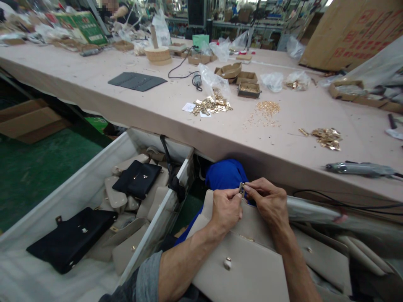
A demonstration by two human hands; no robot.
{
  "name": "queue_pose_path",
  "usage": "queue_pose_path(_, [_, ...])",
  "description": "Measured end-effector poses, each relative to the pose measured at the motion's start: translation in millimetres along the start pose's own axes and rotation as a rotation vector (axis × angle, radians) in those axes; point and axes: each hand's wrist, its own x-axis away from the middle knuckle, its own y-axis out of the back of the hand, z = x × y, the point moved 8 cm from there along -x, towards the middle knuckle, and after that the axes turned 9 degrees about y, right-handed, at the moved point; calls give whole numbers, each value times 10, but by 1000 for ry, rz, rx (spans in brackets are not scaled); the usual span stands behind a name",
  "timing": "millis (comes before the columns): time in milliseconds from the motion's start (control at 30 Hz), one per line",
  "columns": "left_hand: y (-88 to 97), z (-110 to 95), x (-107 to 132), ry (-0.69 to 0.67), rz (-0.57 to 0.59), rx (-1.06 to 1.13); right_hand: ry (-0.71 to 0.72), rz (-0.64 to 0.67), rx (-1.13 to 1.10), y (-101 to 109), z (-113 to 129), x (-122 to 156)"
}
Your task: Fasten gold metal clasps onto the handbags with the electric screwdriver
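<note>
A beige handbag (258,264) lies across my lap with its flap lifted toward the table. A small metal clasp plate (242,188) sits at the tip of the flap's tab. My left hand (226,209) is closed, pinching the tab and plate from the left. From the other side, the thumb and fingers of my right hand (267,199) are pressed together on the same plate. Lower on the bag's front is a metal turn lock (227,263). My fingers partly cover the plate, so how it is seated on the tab is hidden.
Left of me, a white bin (138,260) holds beige bags and two black bags (75,239). More beige bags (327,256) lie at right. The table (151,111) bears piles of gold metal fittings (212,105), small rivets (267,108) and a corded electric screwdriver (362,169).
</note>
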Motion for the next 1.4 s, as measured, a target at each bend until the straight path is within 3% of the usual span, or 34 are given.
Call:
queue_pose_path(333, [-6, -138, 33, -40, 23, 10, -67, 141, -105, -69, -54, -98])
queue_pose_path(600, [-5, -131, 24, -15, 42, 31, -66, 90, -100, -65, -48, -158])
queue_pose_path(967, [-65, -5, -14, 140, 82, 7, -77, 81, -158, -100, -8, -119])
queue_pose_path(1200, [-10, -44, -60, 94, -21, 58, -64, 117, -170, -155, 11, -157])
queue_pose_path(1400, [-21, 0, -40, 119, -20, 30, -61, 118, -137, -174, 18, -137])
